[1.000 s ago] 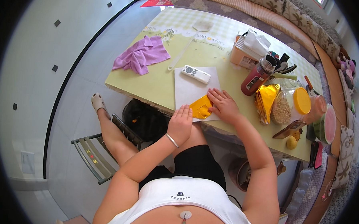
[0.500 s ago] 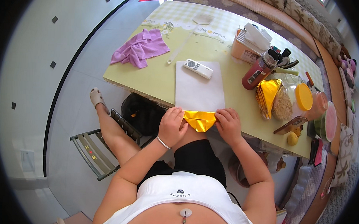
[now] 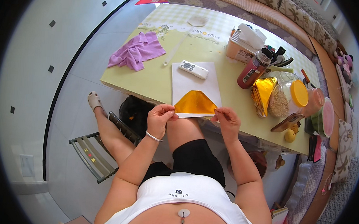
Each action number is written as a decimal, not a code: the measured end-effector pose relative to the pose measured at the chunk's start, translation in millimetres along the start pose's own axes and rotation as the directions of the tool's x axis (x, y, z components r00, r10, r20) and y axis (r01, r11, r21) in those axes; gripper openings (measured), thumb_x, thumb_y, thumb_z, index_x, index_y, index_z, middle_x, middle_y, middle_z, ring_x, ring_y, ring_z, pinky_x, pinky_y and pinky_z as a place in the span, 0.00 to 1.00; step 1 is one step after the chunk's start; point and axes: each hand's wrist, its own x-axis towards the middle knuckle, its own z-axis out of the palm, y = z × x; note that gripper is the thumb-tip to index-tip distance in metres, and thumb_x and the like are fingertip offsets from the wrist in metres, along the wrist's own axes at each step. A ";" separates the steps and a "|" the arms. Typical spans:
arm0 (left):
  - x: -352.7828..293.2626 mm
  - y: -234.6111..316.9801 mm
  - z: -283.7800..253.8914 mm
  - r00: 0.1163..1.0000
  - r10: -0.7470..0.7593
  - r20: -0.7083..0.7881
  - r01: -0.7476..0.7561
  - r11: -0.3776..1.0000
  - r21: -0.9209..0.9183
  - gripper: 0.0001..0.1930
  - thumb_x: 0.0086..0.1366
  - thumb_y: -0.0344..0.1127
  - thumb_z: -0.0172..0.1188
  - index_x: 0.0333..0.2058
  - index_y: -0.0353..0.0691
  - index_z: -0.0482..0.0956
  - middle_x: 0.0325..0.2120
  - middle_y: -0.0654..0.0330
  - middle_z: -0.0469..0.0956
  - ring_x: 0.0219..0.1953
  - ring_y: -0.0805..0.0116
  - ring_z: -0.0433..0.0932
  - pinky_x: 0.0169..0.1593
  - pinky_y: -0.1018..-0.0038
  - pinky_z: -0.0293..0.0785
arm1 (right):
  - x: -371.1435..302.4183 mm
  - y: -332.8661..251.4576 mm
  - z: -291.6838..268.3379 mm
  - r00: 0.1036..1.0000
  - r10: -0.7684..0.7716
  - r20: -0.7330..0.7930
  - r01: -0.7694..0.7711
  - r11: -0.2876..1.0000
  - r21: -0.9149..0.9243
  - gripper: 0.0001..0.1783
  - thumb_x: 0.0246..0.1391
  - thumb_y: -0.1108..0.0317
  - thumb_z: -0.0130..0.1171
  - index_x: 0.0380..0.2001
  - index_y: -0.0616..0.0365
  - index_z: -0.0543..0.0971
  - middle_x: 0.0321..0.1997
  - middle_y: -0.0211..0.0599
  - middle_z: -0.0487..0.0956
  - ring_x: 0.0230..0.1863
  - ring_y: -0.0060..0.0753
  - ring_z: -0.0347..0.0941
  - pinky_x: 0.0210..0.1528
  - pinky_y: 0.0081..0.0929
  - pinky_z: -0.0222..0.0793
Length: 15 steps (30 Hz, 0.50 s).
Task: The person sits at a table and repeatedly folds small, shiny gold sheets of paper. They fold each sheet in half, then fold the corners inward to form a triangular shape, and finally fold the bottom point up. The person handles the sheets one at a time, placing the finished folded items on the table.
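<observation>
Dark lettering [image 3: 178, 195] arcs across the white top [image 3: 156, 191]. The left hand [image 3: 160, 118] and right hand [image 3: 228, 123] pinch opposite lower corners of the gold foil [image 3: 196, 103] over the white sheet [image 3: 202, 84] on the bench [image 3: 144, 81]; beyond, the red flask [image 3: 255, 69] bears a small label [image 3: 248, 72].

Two hands — one left hand [image 3: 161, 118], one right hand [image 3: 228, 123] — and one held gold foil piece [image 3: 196, 104], plus one gold foil stack [image 3: 262, 95]. One table [image 3: 144, 81], one white sheet [image 3: 211, 80], one remote control [image 3: 193, 69], one purple cloth [image 3: 137, 52], one fly swatter [image 3: 197, 21], one maroon flask [image 3: 252, 70], one tissue box [image 3: 239, 51], one yellow-lidded jar [image 3: 279, 102], one phone [image 3: 286, 122], one round yellow fruit [image 3: 290, 136], one cut watermelon [image 3: 327, 117], one bracelet [image 3: 153, 137].
</observation>
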 end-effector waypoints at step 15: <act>-13.5 11.5 -12.8 0.973 0.145 0.177 -0.176 0.968 0.177 0.08 0.61 0.15 0.63 0.38 0.29 0.85 0.31 0.58 0.83 0.32 0.70 0.84 0.40 0.77 0.82 | -2.6 -24.3 -16.8 0.883 0.449 0.136 -0.452 0.892 -0.010 0.07 0.62 0.74 0.63 0.41 0.66 0.83 0.33 0.35 0.84 0.28 0.22 0.81 0.32 0.17 0.77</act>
